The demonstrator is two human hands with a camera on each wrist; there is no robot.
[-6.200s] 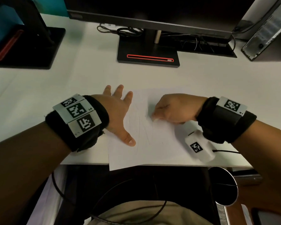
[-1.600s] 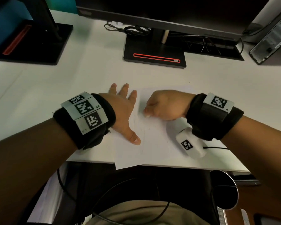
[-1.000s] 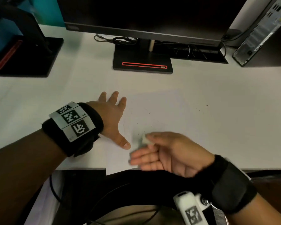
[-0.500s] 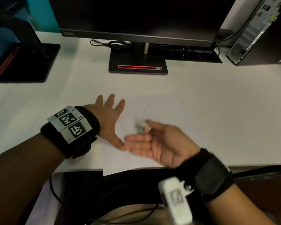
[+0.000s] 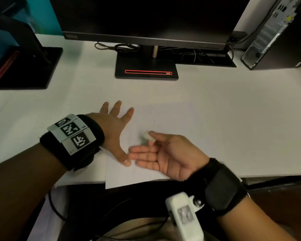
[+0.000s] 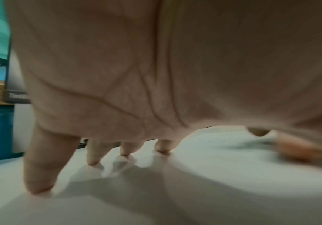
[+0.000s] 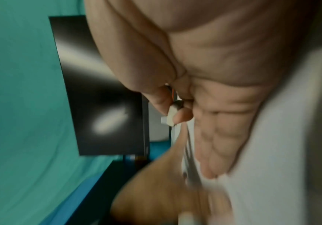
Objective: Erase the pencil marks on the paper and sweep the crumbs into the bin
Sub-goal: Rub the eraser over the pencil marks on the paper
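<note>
A white sheet of paper (image 5: 170, 119) lies on the white desk, its near corner hanging over the front edge. Tiny dark crumbs dot its middle. My left hand (image 5: 115, 129) lies flat with spread fingers on the paper's left side; its fingertips (image 6: 92, 161) press the sheet. My right hand (image 5: 163, 152) is turned palm up over the paper's near part, its outer fingers straight and sideways. Thumb and forefinger pinch a small white eraser (image 5: 147, 136), also seen as the eraser (image 7: 172, 113) in the right wrist view.
A black monitor stand (image 5: 146, 68) sits behind the paper, another stand (image 5: 24, 66) at far left, a computer tower (image 5: 274, 32) at far right. Cables lie behind the stand. The desk's front edge (image 5: 250, 176) runs just below my right wrist.
My right hand left its rubbing spot, turned palm up with the eraser, and swept its straight fingers across the paper's near part toward my left thumb. The left hand stayed put.
</note>
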